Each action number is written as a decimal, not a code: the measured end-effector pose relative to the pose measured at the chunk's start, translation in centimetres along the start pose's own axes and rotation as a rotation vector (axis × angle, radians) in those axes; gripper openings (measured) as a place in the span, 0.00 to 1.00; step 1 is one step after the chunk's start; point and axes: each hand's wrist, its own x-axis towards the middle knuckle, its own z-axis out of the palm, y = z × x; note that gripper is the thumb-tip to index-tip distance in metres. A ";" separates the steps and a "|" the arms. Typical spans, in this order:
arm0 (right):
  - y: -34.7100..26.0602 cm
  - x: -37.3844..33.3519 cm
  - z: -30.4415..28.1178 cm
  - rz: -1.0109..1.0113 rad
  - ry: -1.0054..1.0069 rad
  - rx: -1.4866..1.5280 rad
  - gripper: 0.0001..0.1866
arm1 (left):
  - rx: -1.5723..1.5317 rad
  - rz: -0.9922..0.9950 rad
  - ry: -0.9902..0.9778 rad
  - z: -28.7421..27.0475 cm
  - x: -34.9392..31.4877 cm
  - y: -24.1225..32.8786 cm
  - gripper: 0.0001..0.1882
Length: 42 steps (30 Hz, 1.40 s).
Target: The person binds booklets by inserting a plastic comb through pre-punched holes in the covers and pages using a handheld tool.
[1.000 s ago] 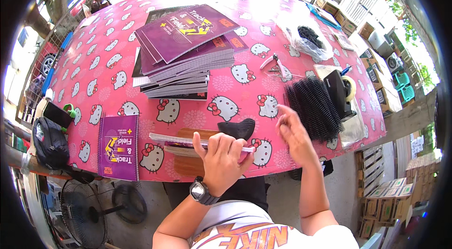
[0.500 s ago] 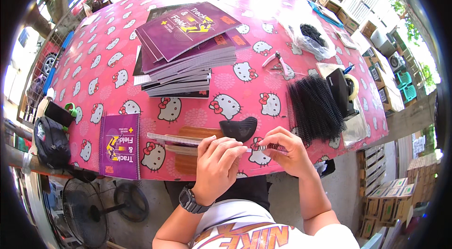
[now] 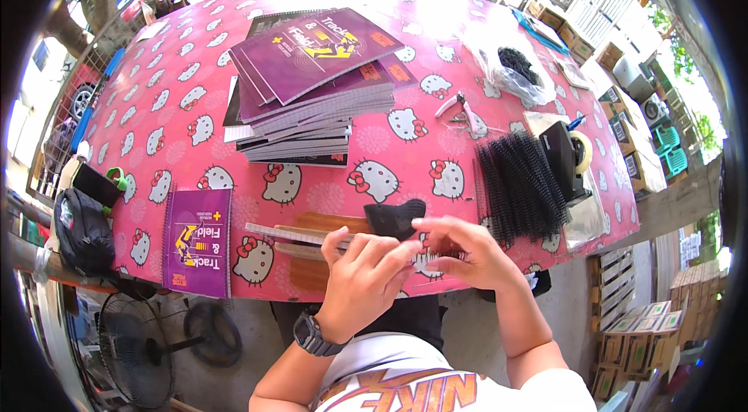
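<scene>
My left hand point(image 3: 364, 276) is curled over the right end of a notebook point(image 3: 284, 234), which is tilted with its page edges showing. Under and behind it lies a brown wooden board point(image 3: 335, 220). To the right, my right hand point(image 3: 479, 254) has thumb and forefinger bent around a dark spiral binding coil point(image 3: 453, 250), partly hidden by the fingers. Just beyond both hands sits a black curved piece point(image 3: 395, 218). A purple spiral notebook point(image 3: 198, 241) lies flat to the left of my hands.
A tall pile of purple notebooks point(image 3: 315, 61) stands farther back. At right are a bundle of black coils point(image 3: 522, 188), a tape dispenser point(image 3: 562, 159), pink-handled pliers point(image 3: 461, 113) and a plastic bag of coils point(image 3: 518, 69). A black bag point(image 3: 84, 233) sits at the left edge.
My right thumb and forefinger have spread wider around the coil, and that hand has shifted slightly left. My left fingers have lifted and parted a little. The notebook stays nearly in place.
</scene>
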 end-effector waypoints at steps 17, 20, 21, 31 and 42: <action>9.6 3.1 3.2 0.052 0.348 -0.372 0.23 | 0.187 0.036 -0.050 -0.1 0.7 0.0 0.07; 9.5 2.6 1.1 -0.003 0.704 -0.667 0.16 | 0.001 0.005 -0.028 -0.4 0.8 0.4 0.07; 9.7 2.6 1.3 -0.004 0.704 -0.668 0.16 | 0.085 0.048 -0.026 -0.1 0.5 0.0 0.09; 10.0 2.7 1.4 -0.114 0.195 -0.760 0.30 | 0.054 0.050 0.031 -0.4 1.0 -0.3 0.08; 9.6 0.5 2.0 0.032 -0.137 -0.525 0.42 | 0.132 0.131 -0.013 -0.6 0.7 -1.4 0.09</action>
